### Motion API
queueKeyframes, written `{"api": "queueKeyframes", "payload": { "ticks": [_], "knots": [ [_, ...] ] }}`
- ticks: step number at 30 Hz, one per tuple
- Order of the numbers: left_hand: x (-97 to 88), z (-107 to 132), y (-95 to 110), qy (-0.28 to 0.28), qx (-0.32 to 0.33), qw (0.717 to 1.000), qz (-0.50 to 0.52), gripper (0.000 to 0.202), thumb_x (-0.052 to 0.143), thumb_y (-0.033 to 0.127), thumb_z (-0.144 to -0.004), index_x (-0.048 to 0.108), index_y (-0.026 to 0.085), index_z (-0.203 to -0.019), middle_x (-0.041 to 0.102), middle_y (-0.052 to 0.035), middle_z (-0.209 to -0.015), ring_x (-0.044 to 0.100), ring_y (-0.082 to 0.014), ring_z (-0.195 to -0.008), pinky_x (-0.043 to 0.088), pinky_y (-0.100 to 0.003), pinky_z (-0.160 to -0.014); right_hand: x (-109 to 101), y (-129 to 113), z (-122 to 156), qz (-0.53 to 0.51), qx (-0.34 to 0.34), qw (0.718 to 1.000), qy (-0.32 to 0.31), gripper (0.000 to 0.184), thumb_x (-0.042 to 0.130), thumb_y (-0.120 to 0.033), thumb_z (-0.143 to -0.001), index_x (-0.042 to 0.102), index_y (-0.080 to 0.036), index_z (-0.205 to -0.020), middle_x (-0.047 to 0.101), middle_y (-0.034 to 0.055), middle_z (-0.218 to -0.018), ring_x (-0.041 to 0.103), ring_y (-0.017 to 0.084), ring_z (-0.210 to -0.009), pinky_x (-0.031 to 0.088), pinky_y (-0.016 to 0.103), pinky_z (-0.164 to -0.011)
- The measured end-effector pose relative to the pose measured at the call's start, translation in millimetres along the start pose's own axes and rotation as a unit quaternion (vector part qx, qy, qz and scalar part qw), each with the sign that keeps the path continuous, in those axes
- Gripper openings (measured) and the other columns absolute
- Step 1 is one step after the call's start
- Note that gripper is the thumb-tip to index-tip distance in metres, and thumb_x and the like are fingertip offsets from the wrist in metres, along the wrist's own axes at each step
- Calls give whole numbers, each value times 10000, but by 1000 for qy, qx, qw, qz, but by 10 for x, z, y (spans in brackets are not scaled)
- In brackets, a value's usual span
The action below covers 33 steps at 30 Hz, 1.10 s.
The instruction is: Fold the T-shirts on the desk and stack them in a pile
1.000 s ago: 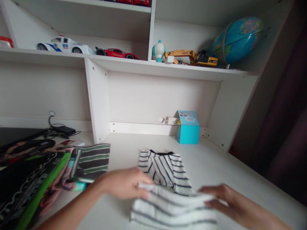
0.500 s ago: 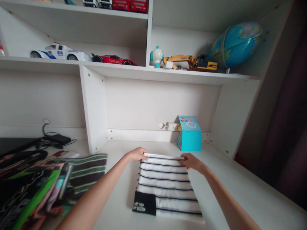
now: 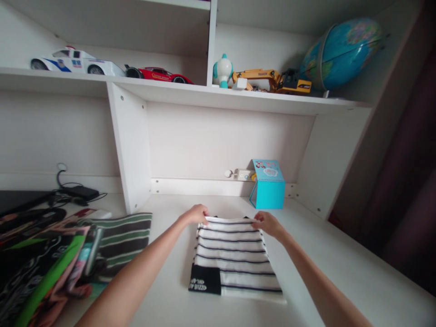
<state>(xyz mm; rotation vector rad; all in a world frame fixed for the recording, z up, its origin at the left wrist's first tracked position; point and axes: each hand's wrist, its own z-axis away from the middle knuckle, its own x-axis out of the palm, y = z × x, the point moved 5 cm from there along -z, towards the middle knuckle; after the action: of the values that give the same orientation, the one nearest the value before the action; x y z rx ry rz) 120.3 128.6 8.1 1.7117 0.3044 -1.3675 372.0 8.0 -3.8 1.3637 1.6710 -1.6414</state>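
Note:
A folded white garment with dark stripes (image 3: 235, 250) lies flat on the white desk (image 3: 163, 290). Its near left corner carries a black patch with white lettering (image 3: 205, 279). At the garment's far left corner, my left hand (image 3: 195, 214) pinches the edge. My right hand (image 3: 267, 222) pinches the far right corner the same way. Small dark bits of cloth show just beyond the far edge, between the hands. Whether the garment is a shirt or something else I cannot tell.
Left of my arm lie a green-striped folded cloth (image 3: 127, 240) and a heap of clothes (image 3: 44, 268). Behind the garment stands a turquoise desk calendar (image 3: 270, 193) beside a power socket (image 3: 245, 175). A black adapter (image 3: 81, 192) sits back left. Overhead, a shelf (image 3: 190, 93) holds toy vehicles and a globe (image 3: 344, 54).
The view has tilted slightly downward on the shelf side, cutting off the top row of toys. Dark cloth now shows past the garment's far edge; both hands still grip its corners.

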Motion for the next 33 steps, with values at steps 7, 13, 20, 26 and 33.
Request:
{"api": "queueKeyframes", "payload": {
  "ticks": [7, 13, 20, 26, 33],
  "knots": [
    [-978, 536, 670, 139, 186, 961, 152, 200, 572, 237, -643, 537, 153, -821, 563, 14, -764, 517, -120, -686, 389, -202, -614, -1217, -744, 702, -115, -183, 957, 192, 240, 547, -396, -742, 493, -197, -866, 575, 28, -860, 552, 148, -775, 441, 240, -670],
    [-633, 978, 505, 33, 187, 979, 69, 264, 521, 89, -609, 566, 163, -859, 619, -23, -896, 562, -161, -864, 419, -236, -761, -829, -1055, 1768, -34, -247, 968, -39, 116, 507, -256, -800, 521, -235, -914, 588, 1, -889, 557, 116, -794, 442, 202, -701],
    [151, 1376, 377, -65, 151, 984, -67, 434, 482, 139, -740, 522, 248, -1157, 501, -38, -1254, 456, -195, -1139, 333, -294, -967, -305, -869, 1530, -45, -232, 954, -183, 317, 356, -332, -883, 564, -260, -1110, 538, 15, -1208, 473, 161, -1120, 367, 297, -955],
    [362, 1508, 403, -62, 162, 981, -91, 340, 419, 270, -856, 505, 278, -1184, 437, -44, -1321, 321, -223, -1253, 191, -466, -1038, 255, -473, 1042, 27, -202, 956, -210, 470, 423, -383, -826, 452, -222, -1267, 376, 38, -1360, 285, 218, -1270, 226, 382, -1060],
    [281, 1805, 352, 44, 111, 987, -104, 413, 304, 349, -902, 363, 309, -1309, 297, -22, -1410, 226, -219, -1297, 165, -470, -1054, 233, -670, 1618, 210, -97, 971, -52, 344, 386, -348, -870, 591, -182, -1089, 623, 111, -1042, 577, 267, -946, 477, 388, -792]
  ]
}}
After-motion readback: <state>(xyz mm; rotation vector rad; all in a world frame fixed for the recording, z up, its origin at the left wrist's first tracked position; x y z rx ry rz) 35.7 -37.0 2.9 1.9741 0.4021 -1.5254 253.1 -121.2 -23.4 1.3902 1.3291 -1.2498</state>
